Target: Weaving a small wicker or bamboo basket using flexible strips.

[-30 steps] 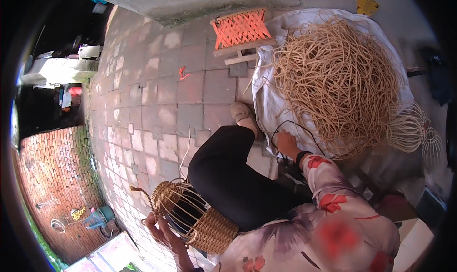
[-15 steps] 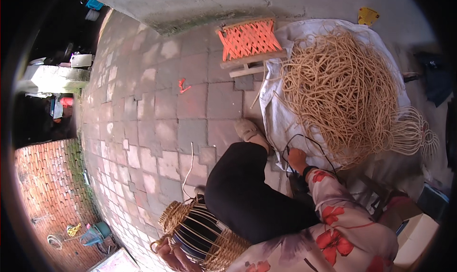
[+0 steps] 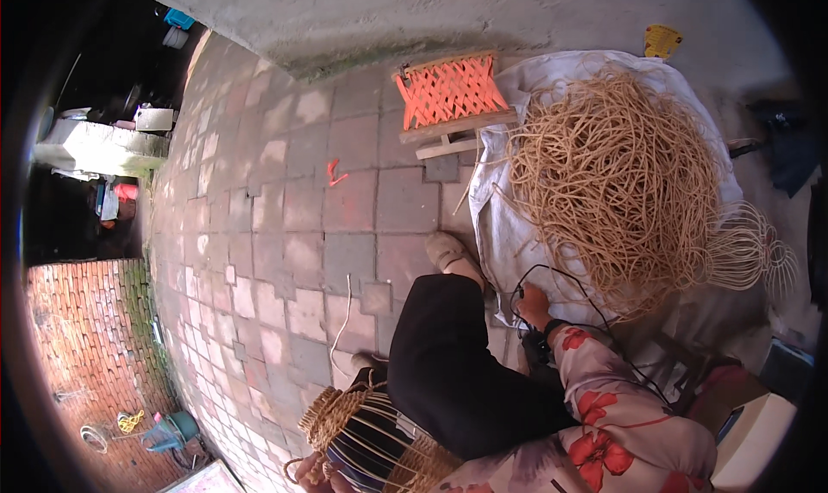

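Half-woven basket (image 3: pixel 332 417) is resting beside a seated person's dark-trousered leg (image 3: pixel 466 372), left of centre at the lower edge of view, its pale ribs bowing around a dark form between a roped end and a woven wall. At far left, a brick surface (image 3: pixel 86 320) is catching bright light, with a coil of yellow cord (image 3: pixel 129 421) and a blue-green container (image 3: pixel 177 431) showing before it. Nearer the middle, the left hand (image 3: pixel 319 474) is bending its fingers beside a loop of tan rope at the basket's roped end; the lower edge is cropping it, leaving its hold impossible to tell. A pale strand (image 3: pixel 347 316) is trailing over the paving (image 3: pixel 285 208), and a red-orange scrap (image 3: pixel 335 174) is lying well apart from it. Farther right, a low stool (image 3: pixel 453 87) with crossed orange webbing is standing near a concrete wall (image 3: pixel 362 27), while a tan shoe (image 3: pixel 445 251) is resting beside a white sheet (image 3: pixel 496 226). The right hand (image 3: pixel 533 305), below a floral sleeve (image 3: pixel 595 389), is clenching around a black cord (image 3: pixel 569 276) that is looping over the sheet's near edge. A tangled heap of tan cord (image 3: pixel 617 191) is covering most of the sheet, and a bundle of pale looped strands (image 3: pixel 750 247) is spreading at its right.
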